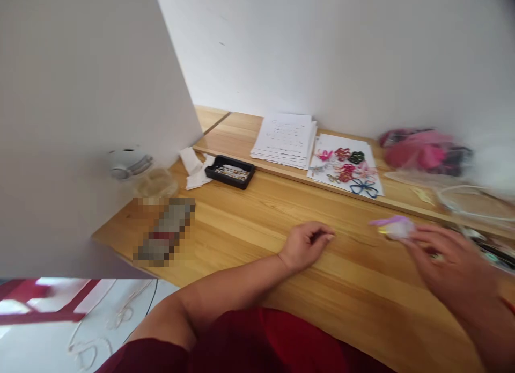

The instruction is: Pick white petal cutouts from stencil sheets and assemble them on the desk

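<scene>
My left hand rests on the wooden tabletop, with thumb and fingertips brought together. Whether anything thin sits in that pinch I cannot make out. Over the right side of the table, my right hand grips a small white and purple item with a bit of yellow on it. Motion blurs this item, so its kind is unclear. Beyond the hands, several beaded flower and butterfly shapes lie on white paper on a raised ledge.
A black tray with small light pieces stands by white tissue. Stacked printed sheets lie on the ledge. At left are a clear plastic container, a white device and a pixelated object. Pink bags lie at right.
</scene>
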The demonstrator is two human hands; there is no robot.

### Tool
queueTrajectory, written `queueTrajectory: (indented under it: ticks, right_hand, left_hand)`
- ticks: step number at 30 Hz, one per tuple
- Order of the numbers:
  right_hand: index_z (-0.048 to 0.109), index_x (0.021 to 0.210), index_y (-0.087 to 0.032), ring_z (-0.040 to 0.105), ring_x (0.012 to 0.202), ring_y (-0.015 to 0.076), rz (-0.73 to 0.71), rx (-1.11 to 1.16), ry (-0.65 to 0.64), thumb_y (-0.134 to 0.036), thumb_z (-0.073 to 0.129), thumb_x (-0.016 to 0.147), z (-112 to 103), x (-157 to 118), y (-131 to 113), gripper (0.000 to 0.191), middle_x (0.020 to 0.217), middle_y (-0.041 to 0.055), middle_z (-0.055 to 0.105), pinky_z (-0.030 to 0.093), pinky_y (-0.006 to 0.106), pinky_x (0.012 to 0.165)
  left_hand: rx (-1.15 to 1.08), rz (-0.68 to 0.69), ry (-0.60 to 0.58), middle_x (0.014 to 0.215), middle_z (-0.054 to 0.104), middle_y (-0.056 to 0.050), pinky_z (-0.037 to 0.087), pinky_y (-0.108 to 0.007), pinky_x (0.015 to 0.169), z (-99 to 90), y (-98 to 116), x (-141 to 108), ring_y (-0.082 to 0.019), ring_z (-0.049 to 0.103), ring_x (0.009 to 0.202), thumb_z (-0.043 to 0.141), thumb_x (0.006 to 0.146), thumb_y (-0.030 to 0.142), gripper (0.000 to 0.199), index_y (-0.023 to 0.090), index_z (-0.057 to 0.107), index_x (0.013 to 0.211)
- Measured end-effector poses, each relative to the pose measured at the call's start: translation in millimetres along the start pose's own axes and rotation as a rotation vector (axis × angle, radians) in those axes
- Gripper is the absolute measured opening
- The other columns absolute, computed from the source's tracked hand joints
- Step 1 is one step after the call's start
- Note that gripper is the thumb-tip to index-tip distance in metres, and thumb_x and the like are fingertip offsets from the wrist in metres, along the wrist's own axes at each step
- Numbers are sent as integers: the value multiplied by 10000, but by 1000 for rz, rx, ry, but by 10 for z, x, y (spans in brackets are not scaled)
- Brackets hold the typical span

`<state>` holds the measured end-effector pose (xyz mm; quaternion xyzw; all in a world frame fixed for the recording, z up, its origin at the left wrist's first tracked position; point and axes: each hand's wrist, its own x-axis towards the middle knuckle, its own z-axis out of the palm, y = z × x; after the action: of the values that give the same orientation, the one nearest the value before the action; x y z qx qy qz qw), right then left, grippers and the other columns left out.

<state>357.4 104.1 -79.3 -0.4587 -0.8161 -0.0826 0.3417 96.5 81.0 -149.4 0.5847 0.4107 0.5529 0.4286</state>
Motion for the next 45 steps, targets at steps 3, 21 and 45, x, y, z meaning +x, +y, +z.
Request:
queueTrajectory:
  ticks: [3, 21, 45]
  right_hand:
    - [664, 944, -242, 668, 934, 244, -33, 75, -64, -260, 641, 892, 135, -33, -164, 60, 1080, 96, 673, 521, 394, 837]
    - [584, 1208, -266, 656, 1030, 224, 567, 1123, -210, -310, 711, 846, 717, -143, -680, 386, 1139, 83, 674, 538, 393, 922]
    - [603, 1195, -240, 671, 976, 215, 503, 1032, -218, -270, 709, 847, 698, -280, -508, 366, 1109, 82, 696, 560, 350, 859]
  left_hand:
    - [-149, -70, 24, 1052, 642, -97, 488, -260, 709, 2, 55, 20, -157, 594, 872, 688, 824, 317, 356, 168, 617, 1140]
    - [-557, -309, -63, 959, 689, -65, 483, -315, 869, 47, -5, 71, -159, 625, 886, 873, 628, 311, 459, 144, 639, 986]
    - [151, 84, 132, 1023, 684, -68, 393, -394, 1013, -85, 127, 88, -225, 568, 1072, 737, 806, 308, 171, 241, 741, 963]
